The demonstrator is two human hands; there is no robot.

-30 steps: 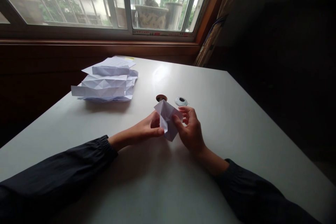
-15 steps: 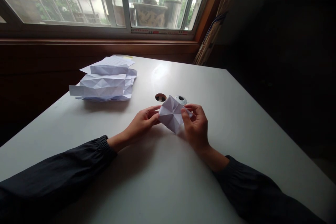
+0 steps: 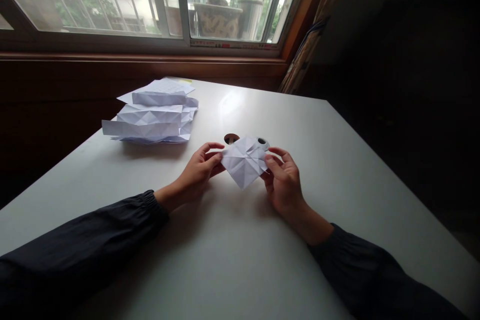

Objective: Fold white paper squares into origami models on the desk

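Note:
A small creased square of white paper (image 3: 244,161) is held just above the white table (image 3: 232,260), one corner pointing down. My left hand (image 3: 198,172) pinches its left corner between thumb and fingers. Its right corner is pinched by my right hand (image 3: 283,182). Both arms wear dark sleeves and rest on the table. The paper shows several fold lines crossing at its middle.
A pile of creased white paper sheets (image 3: 153,117) lies at the back left of the table. Behind the held paper are a round cable hole (image 3: 230,138) and its white cap (image 3: 261,141). A window and wooden sill run along the far side; a curtain (image 3: 307,45) hangs at right.
The paper has been opened from a folded, upright shape into a flat square. My hands have moved apart to its left and right corners.

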